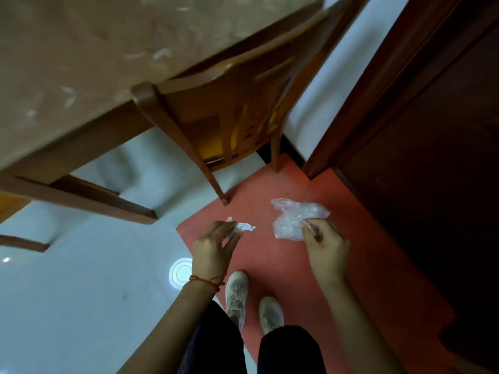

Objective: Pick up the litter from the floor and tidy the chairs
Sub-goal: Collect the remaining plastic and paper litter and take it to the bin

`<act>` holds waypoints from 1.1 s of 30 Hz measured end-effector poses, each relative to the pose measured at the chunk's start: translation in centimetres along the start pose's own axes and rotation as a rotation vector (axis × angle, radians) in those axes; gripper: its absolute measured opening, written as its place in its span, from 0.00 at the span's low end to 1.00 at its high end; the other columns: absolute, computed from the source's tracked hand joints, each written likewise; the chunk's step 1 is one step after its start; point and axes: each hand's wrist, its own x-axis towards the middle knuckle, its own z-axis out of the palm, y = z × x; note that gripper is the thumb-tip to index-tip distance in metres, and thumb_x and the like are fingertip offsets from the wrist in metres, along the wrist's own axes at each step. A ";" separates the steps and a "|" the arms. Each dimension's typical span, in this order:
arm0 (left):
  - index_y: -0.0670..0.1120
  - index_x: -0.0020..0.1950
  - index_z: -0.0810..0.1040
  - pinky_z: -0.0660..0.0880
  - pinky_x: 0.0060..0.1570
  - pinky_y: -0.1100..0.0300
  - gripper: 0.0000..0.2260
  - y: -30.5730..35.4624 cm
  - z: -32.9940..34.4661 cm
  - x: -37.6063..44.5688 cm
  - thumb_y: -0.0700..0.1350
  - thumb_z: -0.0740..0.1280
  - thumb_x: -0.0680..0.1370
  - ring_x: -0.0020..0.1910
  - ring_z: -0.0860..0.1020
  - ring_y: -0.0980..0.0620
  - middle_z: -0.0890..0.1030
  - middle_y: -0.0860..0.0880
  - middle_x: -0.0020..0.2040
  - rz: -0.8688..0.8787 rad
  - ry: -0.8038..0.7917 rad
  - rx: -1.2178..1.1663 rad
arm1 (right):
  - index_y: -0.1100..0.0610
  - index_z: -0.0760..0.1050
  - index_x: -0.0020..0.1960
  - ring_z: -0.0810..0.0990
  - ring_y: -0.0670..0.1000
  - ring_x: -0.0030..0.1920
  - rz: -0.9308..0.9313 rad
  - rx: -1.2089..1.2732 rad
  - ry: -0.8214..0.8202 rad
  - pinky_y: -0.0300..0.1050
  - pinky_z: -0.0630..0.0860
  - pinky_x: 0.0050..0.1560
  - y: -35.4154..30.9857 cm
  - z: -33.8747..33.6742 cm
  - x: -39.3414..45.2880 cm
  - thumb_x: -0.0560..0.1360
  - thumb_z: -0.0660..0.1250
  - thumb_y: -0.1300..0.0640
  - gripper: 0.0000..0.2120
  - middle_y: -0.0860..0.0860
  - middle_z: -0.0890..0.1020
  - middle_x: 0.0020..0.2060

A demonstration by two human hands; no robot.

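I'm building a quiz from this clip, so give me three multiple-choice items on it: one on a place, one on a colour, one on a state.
1. Where is the wooden chair?
A. pushed against the table
B. lying on its side
C. in the doorway

2. What colour is the mat?
A. blue
B. red
C. green

3. What is the right hand doing?
A. hanging idle
B. gripping a chair leg
C. pinching the clear plastic bag

Answers: 1 A, its back meets the table edge. 2 B, red under the shoes. 3 C, fingers grip the bag.

Both hands (pixel 216 245) (pixel 325 242) lowered, fingers pinching.
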 end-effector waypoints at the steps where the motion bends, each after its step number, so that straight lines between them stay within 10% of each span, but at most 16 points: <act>1: 0.36 0.44 0.82 0.75 0.35 0.60 0.10 0.9 -0.8 -0.6 0.34 0.76 0.65 0.32 0.80 0.48 0.82 0.41 0.37 -0.012 0.023 -0.002 | 0.63 0.80 0.38 0.76 0.48 0.38 -0.011 0.008 -0.025 0.32 0.68 0.38 -0.5 -0.4 -0.3 0.66 0.71 0.67 0.02 0.58 0.82 0.34; 15: 0.37 0.41 0.82 0.71 0.38 0.66 0.08 -0.6 -11.9 -15.7 0.32 0.76 0.64 0.31 0.77 0.53 0.82 0.43 0.35 -0.369 0.450 0.013 | 0.64 0.79 0.39 0.77 0.51 0.33 -0.347 0.051 -0.439 0.30 0.67 0.35 -10.6 -0.4 -7.2 0.67 0.71 0.71 0.04 0.57 0.81 0.33; 33: 0.36 0.40 0.82 0.79 0.36 0.55 0.09 -17.3 -32.8 -36.3 0.30 0.76 0.63 0.31 0.79 0.47 0.82 0.41 0.34 -0.730 0.783 0.102 | 0.64 0.78 0.37 0.72 0.43 0.34 -0.636 0.103 -0.872 0.22 0.66 0.37 -31.8 17.8 -29.7 0.68 0.70 0.71 0.04 0.51 0.79 0.33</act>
